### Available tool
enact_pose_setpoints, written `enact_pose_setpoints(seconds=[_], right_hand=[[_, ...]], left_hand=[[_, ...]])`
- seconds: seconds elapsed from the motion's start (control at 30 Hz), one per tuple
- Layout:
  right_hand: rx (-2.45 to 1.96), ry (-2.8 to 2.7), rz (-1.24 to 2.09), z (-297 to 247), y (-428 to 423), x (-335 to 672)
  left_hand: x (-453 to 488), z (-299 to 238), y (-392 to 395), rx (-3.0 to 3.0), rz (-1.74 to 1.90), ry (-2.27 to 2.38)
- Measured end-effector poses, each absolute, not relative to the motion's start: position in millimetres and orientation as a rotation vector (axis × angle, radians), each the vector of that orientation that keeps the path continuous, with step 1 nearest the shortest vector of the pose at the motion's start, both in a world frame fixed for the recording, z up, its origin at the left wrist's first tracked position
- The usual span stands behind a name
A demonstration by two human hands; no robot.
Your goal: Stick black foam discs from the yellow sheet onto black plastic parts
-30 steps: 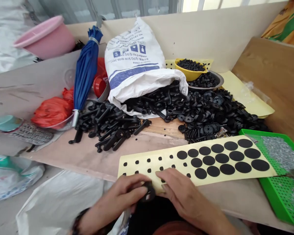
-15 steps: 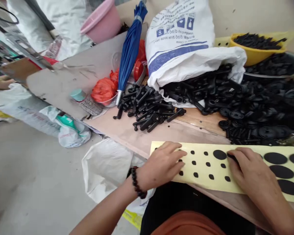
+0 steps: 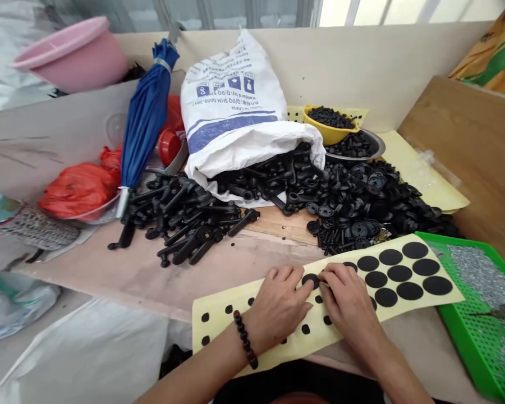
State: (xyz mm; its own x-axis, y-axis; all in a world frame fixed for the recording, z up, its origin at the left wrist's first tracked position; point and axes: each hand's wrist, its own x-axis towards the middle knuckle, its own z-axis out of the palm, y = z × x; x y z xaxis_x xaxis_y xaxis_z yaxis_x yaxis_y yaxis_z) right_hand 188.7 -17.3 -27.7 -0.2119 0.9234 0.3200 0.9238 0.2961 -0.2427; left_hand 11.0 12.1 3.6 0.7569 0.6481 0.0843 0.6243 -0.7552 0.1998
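A yellow backing sheet lies slantwise on the table, with small black dots on its left part and big black round stickers in rows on its right. My left hand rests on the sheet with fingers apart, a beaded bracelet at the wrist. Its index fingertip touches a lone black disc stuck near the far edge. Just right of that disc, my right hand pinches a dark piece, apparently another round sticker, mostly hidden under the fingers.
Behind the sheet are piles of black plastic handles and black round parts, near a white sack. A green tray of metal pieces stands right. A blue umbrella leans left; a yellow bowl sits at the back.
My view has swung right, bringing the green tray and wooden board into sight. My left hand has come closer to my right, its finger now on the lone disc. The right hand still pinches.
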Motion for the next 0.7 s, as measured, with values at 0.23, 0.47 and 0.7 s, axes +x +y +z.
enact_pose_setpoints(seconds=[0.23,0.47,0.7], right_hand=[[-1.578,-2.071,0.231,-27,-15,191],[-1.594,-2.061,0.071,-30,-12,186],[-1.561,-2.042,0.188,-25,-12,182]], left_hand=[[11,-2,11,2.853,0.188,1.030],[11,-4,10,2.869,0.187,1.046],[11,-7,9,2.909,0.204,1.042]])
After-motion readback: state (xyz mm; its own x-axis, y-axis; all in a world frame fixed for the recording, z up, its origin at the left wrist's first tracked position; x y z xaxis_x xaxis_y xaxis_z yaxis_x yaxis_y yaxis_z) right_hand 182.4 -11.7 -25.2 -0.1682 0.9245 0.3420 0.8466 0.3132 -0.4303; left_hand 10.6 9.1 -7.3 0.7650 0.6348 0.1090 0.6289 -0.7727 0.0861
